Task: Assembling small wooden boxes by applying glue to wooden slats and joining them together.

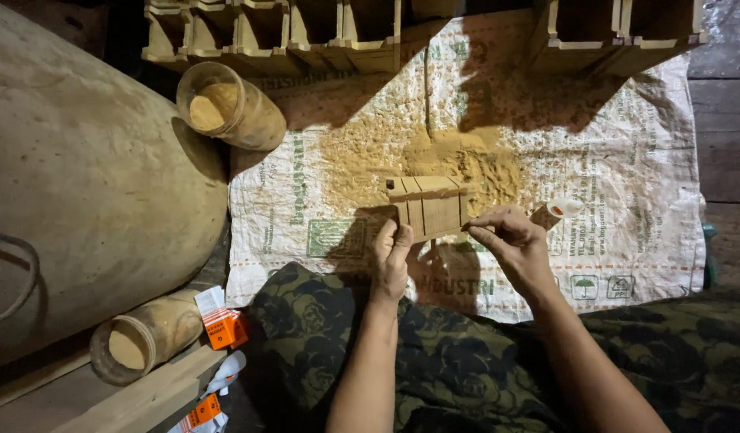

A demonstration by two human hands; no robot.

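A small wooden box (pixel 428 204) made of several slats is held just above a white woven sack (pixel 626 200) spread on the floor. My left hand (pixel 391 258) grips the box's lower left corner. My right hand (pixel 510 240) pinches its right edge with thumb and forefinger and also holds a small white-capped glue tube (pixel 556 212). A pile of tan sawdust (pixel 434 156) lies on the sack right behind the box.
Rows of similar open wooden boxes (pixel 306 32) line the far edge. A jar of sawdust (pixel 229 104) lies at upper left, a second jar (pixel 141 341) at lower left beside orange packets (pixel 219 325). A large rounded drum (pixel 81 176) fills the left. Patterned cloth (pixel 322 337) covers my lap.
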